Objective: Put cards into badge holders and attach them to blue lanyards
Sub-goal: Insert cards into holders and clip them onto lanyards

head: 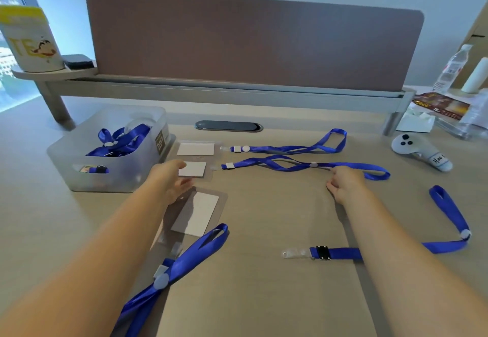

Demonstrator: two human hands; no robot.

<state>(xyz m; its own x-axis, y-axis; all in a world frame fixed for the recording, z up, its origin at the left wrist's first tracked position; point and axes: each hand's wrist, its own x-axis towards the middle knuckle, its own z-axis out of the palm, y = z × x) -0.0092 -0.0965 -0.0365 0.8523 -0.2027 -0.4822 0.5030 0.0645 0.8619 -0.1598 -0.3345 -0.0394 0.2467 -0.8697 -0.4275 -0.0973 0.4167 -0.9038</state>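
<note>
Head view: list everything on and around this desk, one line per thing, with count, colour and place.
lanyards: four laid out, blue, two at desk centre, one near left, one near right; more in the bin
badge holders: three, clear with white cards, centre-left in a column
storage bin: one, translucent, left of the holders
desk divider: one, brown, along the back
cable slot: one, dark, below the divider
cup: one, white and yellow, back-left shelf
controller: one, white, right side
water bottle: one, clear, back right
left hand: open, over the holders
right hand: fingers curled beside the second lanyard; grip unclear
</note>
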